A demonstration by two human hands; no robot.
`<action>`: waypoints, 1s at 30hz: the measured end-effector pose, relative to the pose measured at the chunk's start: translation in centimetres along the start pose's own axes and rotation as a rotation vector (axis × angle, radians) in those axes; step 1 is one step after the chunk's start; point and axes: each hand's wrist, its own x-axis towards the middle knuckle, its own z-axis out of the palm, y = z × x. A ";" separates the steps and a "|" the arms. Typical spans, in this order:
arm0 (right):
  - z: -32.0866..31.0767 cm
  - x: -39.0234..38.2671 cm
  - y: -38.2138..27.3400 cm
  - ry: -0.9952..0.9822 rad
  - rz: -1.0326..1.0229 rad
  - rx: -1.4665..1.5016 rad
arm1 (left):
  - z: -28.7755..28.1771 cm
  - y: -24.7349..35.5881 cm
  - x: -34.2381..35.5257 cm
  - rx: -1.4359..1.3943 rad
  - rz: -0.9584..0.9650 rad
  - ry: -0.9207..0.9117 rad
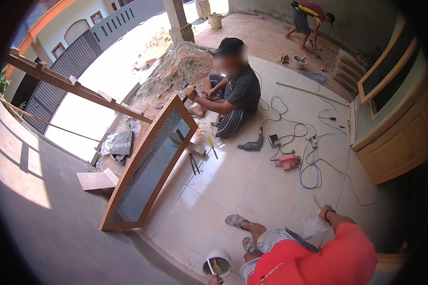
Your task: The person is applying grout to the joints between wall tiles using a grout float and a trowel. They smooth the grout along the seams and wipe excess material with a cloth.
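At the lower edge, my left hand [215, 280] is only partly in view, closed by the bucket on a pale strip [210, 266]. I cannot tell whether it is a stick or the bucket's handle. The small white bucket [224, 256] stands near my sandalled feet and has something brownish inside. My right hand [326, 213], with a dark bracelet at the wrist, reaches forward from a red sleeve. It is closed on a tool with a thin greyish blade [317, 202]. A whitish flat sheet [313, 224] lies just beneath that hand.
A wood-framed glass panel [150, 166] leans at the left. Beyond it, a co-worker [240, 90] sits on the tiles. A drill [252, 144], a red power tool [287, 162], pliers [194, 164] and cords [314, 173] lie around. Another person [311, 21] bends far back.
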 end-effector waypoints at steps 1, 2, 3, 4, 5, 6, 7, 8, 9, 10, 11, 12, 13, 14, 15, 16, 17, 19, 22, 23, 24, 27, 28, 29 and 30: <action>0.1 -1.1 1.0 -0.056 0.031 0.055 | -0.2 0.4 0.0 0.010 0.002 -0.001; 0.6 -1.6 2.8 -0.029 0.015 0.100 | -0.1 1.3 0.0 0.032 0.007 -0.005; 1.5 -1.9 4.3 -0.004 0.004 0.142 | 0.1 2.1 -0.4 0.047 0.004 -0.007; 3.0 -2.1 6.0 0.014 -0.001 0.184 | 0.4 3.2 -0.6 0.061 0.000 -0.010; 4.5 -2.2 7.9 0.081 -0.045 0.219 | 0.5 3.9 -1.1 0.072 -0.002 -0.011; 5.7 -2.0 9.5 0.157 -0.089 0.254 | 0.8 4.8 -1.4 0.073 -0.005 -0.016; 6.8 -2.3 11.1 0.235 -0.128 0.288 | 1.2 5.8 -1.6 0.090 -0.005 -0.026; 7.1 -3.4 11.9 0.233 -0.106 0.342 | 1.6 6.5 -2.0 0.084 -0.012 -0.025; 6.6 -5.3 12.7 0.230 -0.081 0.388 | 1.6 6.8 -2.4 0.086 -0.016 -0.022; 6.6 -6.6 13.6 0.227 -0.056 0.433 | 1.5 7.1 -2.9 0.084 -0.019 -0.014; 7.3 -6.9 15.6 0.226 -0.026 0.487 | 2.1 7.0 -3.1 0.093 -0.027 -0.023; 8.2 -6.8 17.6 0.225 0.003 0.539 | 2.3 7.5 -3.3 0.101 -0.036 -0.027; 9.0 -7.1 19.3 0.223 0.031 0.589 | 2.5 7.7 -3.6 0.110 -0.044 -0.031; 9.4 -7.9 20.4 0.234 0.050 0.601 | 2.4 7.7 -3.9 0.112 -0.047 -0.029; 9.5 -8.8 21.3 0.244 0.068 0.610 | 2.3 7.6 -4.2 0.112 -0.053 -0.026; 9.9 -9.5 22.3 0.254 0.085 0.617 | 2.0 7.4 -4.6 0.116 -0.057 -0.022; 10.6 -9.4 24.1 0.242 0.117 0.649 | 2.3 7.3 -4.9 0.120 -0.066 -0.027; 12.7 -8.4 26.8 0.213 0.172 0.717 | 2.0 7.0 -5.4 0.127 -0.082 -0.027; 12.5 -9.0 28.2 0.239 0.260 0.810 | 1.4 6.8 -6.0 0.103 -0.089 -0.016; 12.9 -8.5 29.4 0.246 0.248 0.744 | 1.5 6.7 -6.0 0.095 -0.095 -0.016; 13.3 -8.3 30.3 0.248 0.236 0.676 | 1.6 7.0 -6.1 0.089 -0.099 -0.016; 11.4 -9.4 31.6 0.162 0.230 0.683 | 2.0 7.1 -6.5 0.053 -0.105 -0.006; 10.1 -10.2 31.9 0.122 0.240 0.720 | 2.5 7.1 -6.6 0.044 -0.108 -0.005; 10.1 -9.9 32.8 0.125 0.241 0.737 | 3.2 7.2 -6.6 0.040 -0.112 -0.009; 10.2 -9.5 33.8 0.128 0.243 0.754 | 4.0 7.4 -6.6 0.034 -0.116 -0.012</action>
